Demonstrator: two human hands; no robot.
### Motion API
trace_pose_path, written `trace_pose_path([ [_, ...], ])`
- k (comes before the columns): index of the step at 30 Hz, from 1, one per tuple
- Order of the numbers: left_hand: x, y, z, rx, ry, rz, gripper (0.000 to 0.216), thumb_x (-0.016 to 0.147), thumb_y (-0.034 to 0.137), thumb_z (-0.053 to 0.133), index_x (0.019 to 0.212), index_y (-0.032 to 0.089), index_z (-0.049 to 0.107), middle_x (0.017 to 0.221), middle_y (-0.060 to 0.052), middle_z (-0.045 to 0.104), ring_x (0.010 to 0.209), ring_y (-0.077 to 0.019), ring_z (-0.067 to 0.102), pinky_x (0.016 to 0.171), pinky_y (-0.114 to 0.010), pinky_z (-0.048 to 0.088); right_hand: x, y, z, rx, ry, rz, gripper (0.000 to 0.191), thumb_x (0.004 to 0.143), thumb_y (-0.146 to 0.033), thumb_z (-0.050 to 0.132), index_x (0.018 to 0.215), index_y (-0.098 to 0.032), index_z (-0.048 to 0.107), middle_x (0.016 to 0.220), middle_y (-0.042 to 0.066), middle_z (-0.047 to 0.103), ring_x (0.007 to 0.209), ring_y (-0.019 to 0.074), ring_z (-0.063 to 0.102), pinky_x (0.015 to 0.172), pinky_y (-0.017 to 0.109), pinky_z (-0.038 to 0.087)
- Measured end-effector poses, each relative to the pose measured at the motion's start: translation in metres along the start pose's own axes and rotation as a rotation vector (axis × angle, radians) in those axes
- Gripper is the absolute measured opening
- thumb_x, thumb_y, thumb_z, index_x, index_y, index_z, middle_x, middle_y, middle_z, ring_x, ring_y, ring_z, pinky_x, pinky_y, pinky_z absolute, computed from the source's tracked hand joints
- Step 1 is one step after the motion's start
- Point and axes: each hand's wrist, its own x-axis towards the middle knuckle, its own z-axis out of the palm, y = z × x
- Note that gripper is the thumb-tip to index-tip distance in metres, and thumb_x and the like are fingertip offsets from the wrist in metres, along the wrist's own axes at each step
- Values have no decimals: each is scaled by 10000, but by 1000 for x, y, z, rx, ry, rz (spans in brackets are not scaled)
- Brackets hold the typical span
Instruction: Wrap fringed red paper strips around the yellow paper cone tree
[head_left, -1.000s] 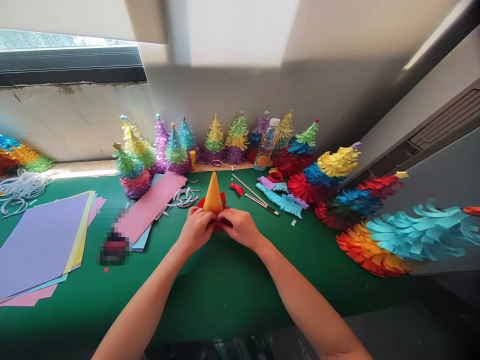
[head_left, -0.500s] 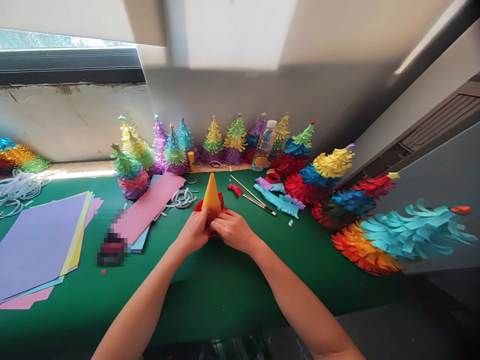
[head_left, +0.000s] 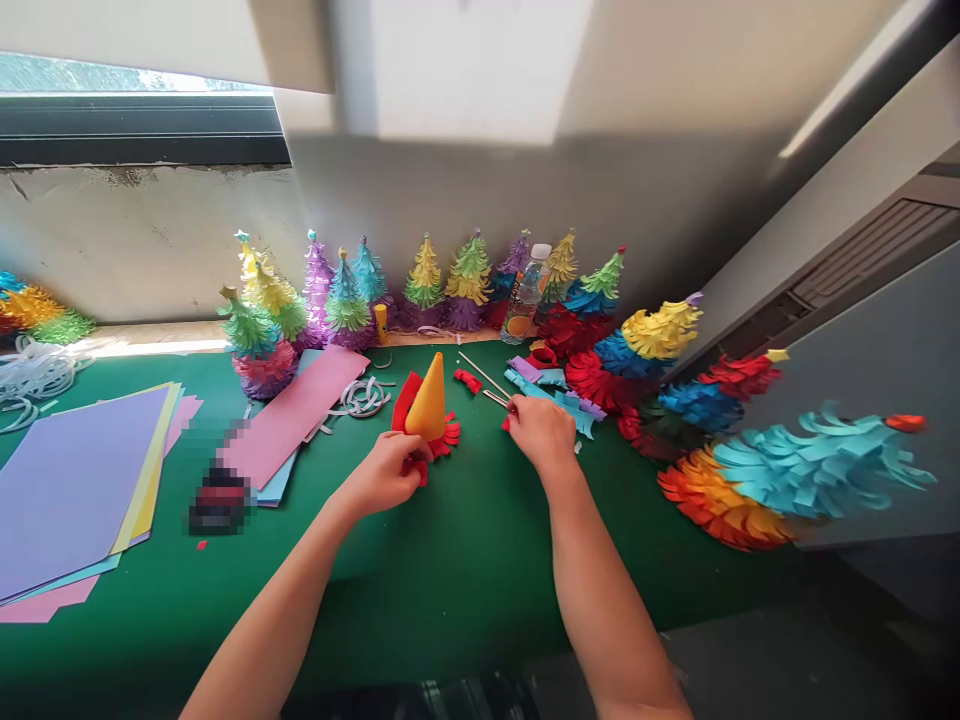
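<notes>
My left hand (head_left: 386,472) is closed at the base of a yellow paper cone (head_left: 427,402), which stands tilted slightly to the right. Around the cone's foot goes a red fringed paper strip (head_left: 445,440), one end sticking up at the left; my left fingers pinch it and hide part of it. Out to the right, my right hand (head_left: 546,435) is closed with fingertips down, and a small red paper piece (head_left: 507,425) shows at them. Just beyond those fingertips lie a craft knife (head_left: 495,398) and a thin stick (head_left: 480,370), partly covered by the hand.
Fringed paper trees (head_left: 469,285) line the back and right side. A plastic bottle (head_left: 526,295) and a yellow glue stick (head_left: 381,322) stand among them. Blue fringed strips (head_left: 551,395) lie right; coloured sheets (head_left: 82,470), a pink strip (head_left: 300,420) and curled white strips (head_left: 361,398) lie left.
My right hand has left the cone and moved right to the craft knife, with a red paper piece at its fingers. My left hand stays at the cone, whose red strip now stands out leftward.
</notes>
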Motion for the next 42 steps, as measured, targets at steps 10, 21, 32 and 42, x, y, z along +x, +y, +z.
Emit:
trace_pose_path([
  [10, 5, -14, -4, -123, 262, -95, 246, 603, 62, 390, 731, 186, 560, 742, -5, 621, 725, -149, 571, 680, -272, 437, 0, -35, 8, 563, 31, -231, 603, 706, -284, 627, 1265, -188, 423, 1193, 106, 571, 1081, 277, 524, 895, 419, 431],
  [21, 1, -28, -28, -500, 527, -137, 199, 591, 190, 412, 714, 169, 567, 627, 0, 554, 584, -130, 508, 518, -243, 387, 3, -65, 32, 689, 205, -65, 414, 700, -320, 644, 1074, -195, 518, 945, 88, 644, 848, 248, 594, 728, 383, 469],
  [32, -3, -9, -21, -697, -361, -54, 134, 672, 250, 565, 737, 142, 611, 660, -27, 601, 576, -117, 516, 505, -218, 379, 19, -31, 31, 789, 430, 116, 353, 756, -407, 603, 995, -161, 518, 900, 88, 593, 798, 213, 569, 713, 363, 484],
  [42, 11, -36, -13, -44, 128, -82, 150, 722, 168, 499, 810, 167, 619, 788, -33, 631, 769, -169, 587, 727, -285, 450, 17, -51, 51, 771, 106, -121, 676, 739, -466, 633, 1292, -172, 380, 1154, 157, 558, 1053, 287, 553, 875, 481, 461],
])
